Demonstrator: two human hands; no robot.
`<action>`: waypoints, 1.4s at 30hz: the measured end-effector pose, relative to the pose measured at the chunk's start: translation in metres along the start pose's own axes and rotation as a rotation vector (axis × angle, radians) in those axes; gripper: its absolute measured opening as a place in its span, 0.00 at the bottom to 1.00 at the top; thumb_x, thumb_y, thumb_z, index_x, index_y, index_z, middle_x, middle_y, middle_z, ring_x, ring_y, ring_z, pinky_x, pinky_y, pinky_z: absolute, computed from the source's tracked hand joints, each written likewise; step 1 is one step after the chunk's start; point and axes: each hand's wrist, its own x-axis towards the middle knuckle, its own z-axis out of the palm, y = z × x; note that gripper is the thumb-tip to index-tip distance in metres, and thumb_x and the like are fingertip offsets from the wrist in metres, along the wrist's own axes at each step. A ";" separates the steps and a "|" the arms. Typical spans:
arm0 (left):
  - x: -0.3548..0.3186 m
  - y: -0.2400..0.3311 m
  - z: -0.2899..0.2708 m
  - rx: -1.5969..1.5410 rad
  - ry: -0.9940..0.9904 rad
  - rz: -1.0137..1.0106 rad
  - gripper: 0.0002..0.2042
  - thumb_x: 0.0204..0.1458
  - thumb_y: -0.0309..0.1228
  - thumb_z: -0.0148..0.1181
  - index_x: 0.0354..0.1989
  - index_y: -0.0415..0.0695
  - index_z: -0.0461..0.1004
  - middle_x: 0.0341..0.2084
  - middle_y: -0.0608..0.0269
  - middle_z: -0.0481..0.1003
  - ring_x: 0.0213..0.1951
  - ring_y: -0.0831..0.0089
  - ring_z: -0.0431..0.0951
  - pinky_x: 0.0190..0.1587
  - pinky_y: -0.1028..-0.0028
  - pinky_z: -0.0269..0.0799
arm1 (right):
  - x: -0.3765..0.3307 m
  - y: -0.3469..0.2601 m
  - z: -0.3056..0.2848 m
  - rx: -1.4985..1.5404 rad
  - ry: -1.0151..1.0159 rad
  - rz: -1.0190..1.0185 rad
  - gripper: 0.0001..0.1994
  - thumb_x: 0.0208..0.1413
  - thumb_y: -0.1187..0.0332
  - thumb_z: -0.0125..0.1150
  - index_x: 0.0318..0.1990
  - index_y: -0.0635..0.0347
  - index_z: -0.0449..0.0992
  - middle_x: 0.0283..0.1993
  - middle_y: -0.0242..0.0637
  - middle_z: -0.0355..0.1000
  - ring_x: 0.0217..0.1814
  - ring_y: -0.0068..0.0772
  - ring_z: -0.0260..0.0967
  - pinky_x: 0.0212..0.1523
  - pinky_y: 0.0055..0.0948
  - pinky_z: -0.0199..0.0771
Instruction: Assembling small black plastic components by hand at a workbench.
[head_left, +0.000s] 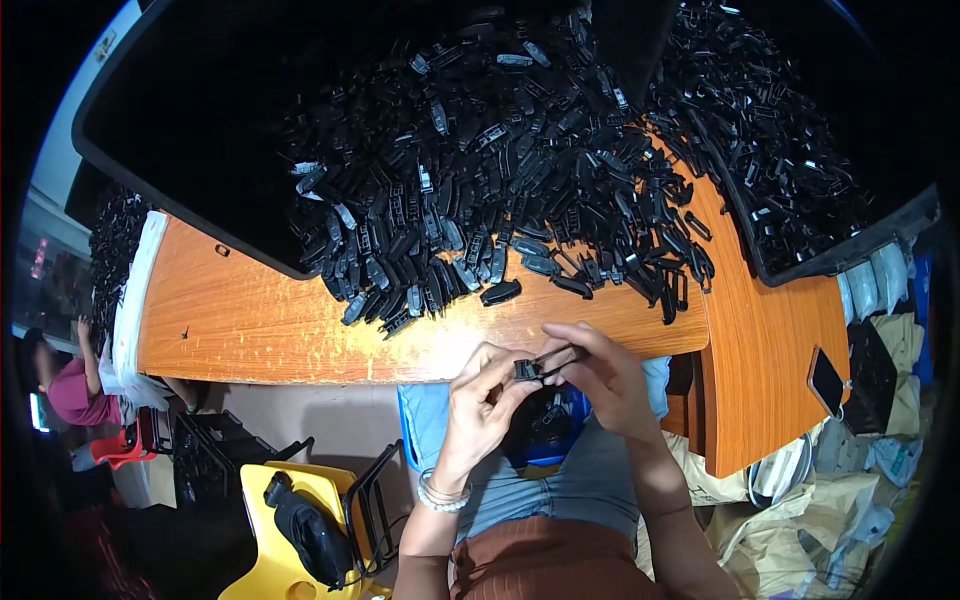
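Both my hands meet above my lap, just off the table's front edge. My left hand [478, 402], with a beaded bracelet at the wrist, pinches a small black plastic part [526, 370] between thumb and fingers. A thin, dark, elongated piece [562, 358] is gripped by my right hand [612, 385], its end touching or very close to the first part. Whether the two pieces are joined cannot be made out. Beyond my hands, a large heap of similar black plastic parts [450, 215] spreads over the wooden table [240, 325].
A large black bin [190, 200] lies tipped at the back left; another bin [830, 265] of parts stands right. A phone [826, 382] lies on the right table edge. Below are a blue container [410, 425] at my lap and a yellow chair [262, 530] holding a black bag [308, 530]. Another person [85, 400] is far left.
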 end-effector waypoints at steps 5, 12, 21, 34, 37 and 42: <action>-0.001 0.025 -0.009 0.171 -0.056 0.077 0.10 0.42 0.20 0.62 0.35 0.33 0.75 0.23 0.61 0.70 0.24 0.74 0.68 0.28 0.79 0.64 | -0.005 -0.005 -0.010 -0.386 -0.087 -0.103 0.15 0.52 0.80 0.52 0.48 0.68 0.71 0.34 0.38 0.70 0.35 0.29 0.68 0.37 0.23 0.67; -0.004 0.029 -0.011 0.197 -0.063 0.096 0.10 0.42 0.20 0.62 0.35 0.32 0.75 0.23 0.59 0.70 0.25 0.73 0.70 0.29 0.78 0.65 | -0.009 -0.008 -0.007 -0.486 -0.092 -0.119 0.13 0.50 0.80 0.54 0.45 0.68 0.71 0.32 0.40 0.69 0.33 0.35 0.67 0.35 0.25 0.66; -0.005 0.019 -0.006 0.109 -0.119 0.075 0.12 0.45 0.18 0.59 0.40 0.32 0.74 0.29 0.56 0.73 0.28 0.71 0.76 0.32 0.77 0.70 | -0.017 0.004 0.001 -0.802 -0.109 -0.251 0.14 0.51 0.78 0.53 0.46 0.63 0.71 0.38 0.43 0.65 0.37 0.39 0.66 0.38 0.29 0.68; -0.017 -0.002 0.007 -0.635 -0.195 -0.272 0.13 0.46 0.19 0.59 0.42 0.28 0.73 0.28 0.55 0.73 0.23 0.71 0.75 0.27 0.78 0.70 | -0.049 0.021 -0.019 -0.037 0.017 0.134 0.14 0.45 0.83 0.56 0.42 0.67 0.75 0.36 0.36 0.68 0.35 0.22 0.67 0.35 0.18 0.68; -0.019 -0.003 0.013 -0.697 -0.184 -0.349 0.13 0.46 0.21 0.59 0.41 0.27 0.72 0.27 0.54 0.73 0.20 0.71 0.74 0.22 0.80 0.68 | -0.053 0.019 -0.015 0.046 0.087 0.217 0.13 0.45 0.85 0.54 0.40 0.69 0.75 0.35 0.37 0.66 0.33 0.23 0.66 0.33 0.19 0.67; -0.024 -0.008 0.019 -0.710 -0.098 -0.386 0.13 0.47 0.22 0.59 0.41 0.27 0.72 0.23 0.57 0.72 0.18 0.74 0.73 0.17 0.83 0.63 | -0.047 0.005 -0.003 -0.058 0.101 0.175 0.11 0.46 0.85 0.52 0.39 0.71 0.75 0.36 0.37 0.65 0.33 0.23 0.66 0.32 0.19 0.67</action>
